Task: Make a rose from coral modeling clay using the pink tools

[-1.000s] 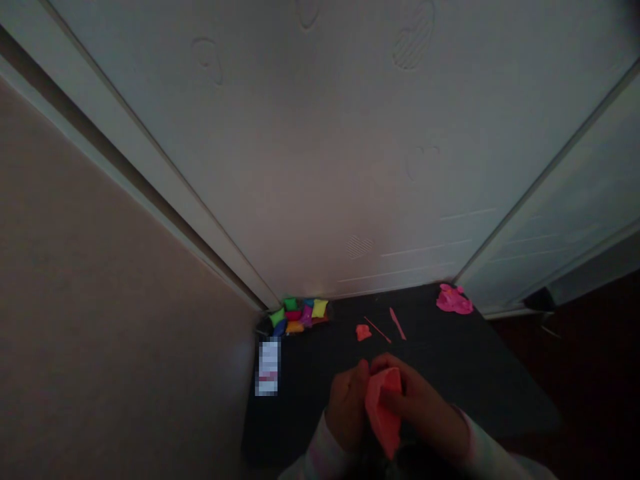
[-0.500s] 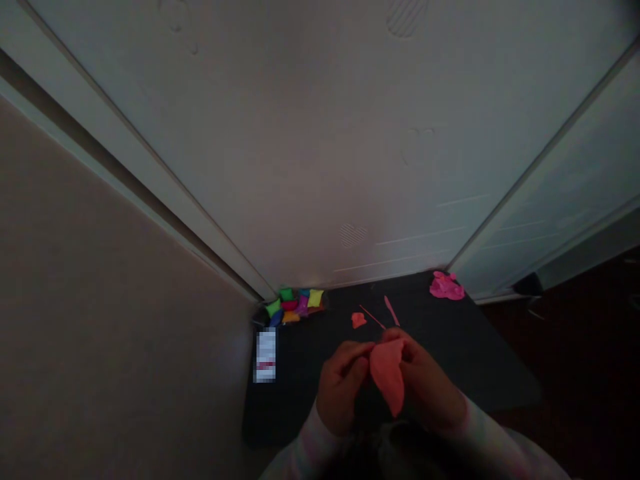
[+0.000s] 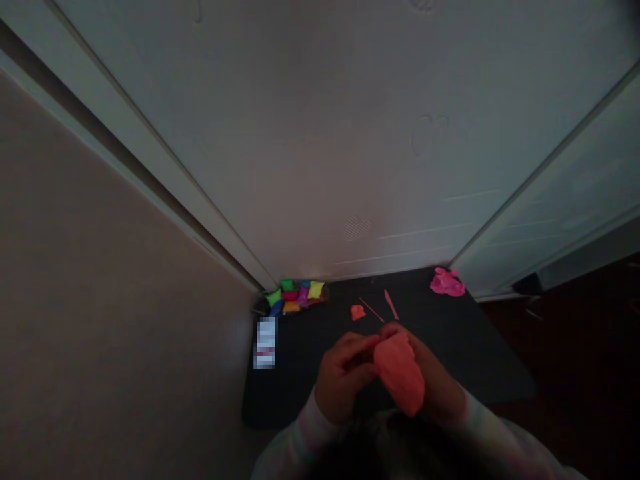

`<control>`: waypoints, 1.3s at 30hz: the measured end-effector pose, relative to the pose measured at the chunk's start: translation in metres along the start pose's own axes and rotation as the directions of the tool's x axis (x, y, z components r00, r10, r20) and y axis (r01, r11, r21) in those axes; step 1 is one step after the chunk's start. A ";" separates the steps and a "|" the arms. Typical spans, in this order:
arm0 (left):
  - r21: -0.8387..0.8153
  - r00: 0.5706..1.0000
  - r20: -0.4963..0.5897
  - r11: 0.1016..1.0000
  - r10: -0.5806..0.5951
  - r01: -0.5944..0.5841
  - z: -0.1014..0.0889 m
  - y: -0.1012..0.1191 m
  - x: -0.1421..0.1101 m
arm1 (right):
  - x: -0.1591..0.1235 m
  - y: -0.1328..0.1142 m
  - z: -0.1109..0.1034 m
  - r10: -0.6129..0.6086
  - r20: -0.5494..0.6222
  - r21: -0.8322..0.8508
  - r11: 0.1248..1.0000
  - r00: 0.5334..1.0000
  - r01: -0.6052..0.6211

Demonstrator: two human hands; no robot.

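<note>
A flattened sheet of coral-pink modelling clay [image 3: 400,375] hangs between my two hands, its broad lower end drooping. My left hand [image 3: 343,377] pinches its left edge between thumb and fingers. Behind the sheet, my right hand [image 3: 435,380] grips the right side; the clay hides part of its fingers. Just beyond my hands lie a small coral clay lump [image 3: 357,312], a thin pink stick [image 3: 371,309] and a pink knife-shaped tool [image 3: 391,305], all on the dark tabletop [image 3: 295,387].
Several bright clay packets [image 3: 291,297] sit at the table's back left corner. In front of them lies a pale, blurred rectangular item [image 3: 265,343]. A bright pink clay mass [image 3: 447,283] rests at the back right. A white panel [image 3: 320,160] rises behind the table.
The clay sheet has turned and swung slightly right, showing a broader, rounder face. Both hands still hold it. The view has tilted slightly.
</note>
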State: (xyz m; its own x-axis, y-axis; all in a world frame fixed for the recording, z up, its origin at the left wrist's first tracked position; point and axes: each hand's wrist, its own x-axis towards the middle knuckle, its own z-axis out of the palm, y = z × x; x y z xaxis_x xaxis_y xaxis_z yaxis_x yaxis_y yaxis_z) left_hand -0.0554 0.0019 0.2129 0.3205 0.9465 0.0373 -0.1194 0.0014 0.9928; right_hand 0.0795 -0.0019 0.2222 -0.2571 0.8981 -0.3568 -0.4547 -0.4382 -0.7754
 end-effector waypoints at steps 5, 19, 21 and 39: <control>0.004 1.000 -0.002 1.000 -0.022 0.022 -0.001 -0.001 0.000 | 0.000 0.002 -0.002 0.006 0.028 -0.004 1.000 1.000 -0.005; -0.219 0.972 -0.133 0.962 -0.195 0.163 0.006 -0.015 -0.001 | 0.004 0.009 -0.008 -0.155 0.005 -0.273 0.950 0.988 0.150; -0.298 0.969 -0.160 0.945 -0.187 0.133 0.006 -0.012 -0.002 | 0.004 0.006 -0.007 -0.172 -0.021 -0.351 0.924 0.985 0.153; 0.440 0.948 -0.310 0.872 -0.076 0.214 0.005 0.005 -0.001 | 0.008 0.000 -0.006 -0.258 0.005 -0.769 0.616 0.966 0.168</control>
State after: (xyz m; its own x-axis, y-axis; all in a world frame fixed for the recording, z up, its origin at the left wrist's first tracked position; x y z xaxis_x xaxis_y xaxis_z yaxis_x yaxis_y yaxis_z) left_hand -0.0512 -0.0008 0.2182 0.0219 0.9969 -0.0751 0.3781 0.0613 0.9237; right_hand 0.0827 0.0051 0.2158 -0.1355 0.9805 -0.1423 0.3324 -0.0903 -0.9388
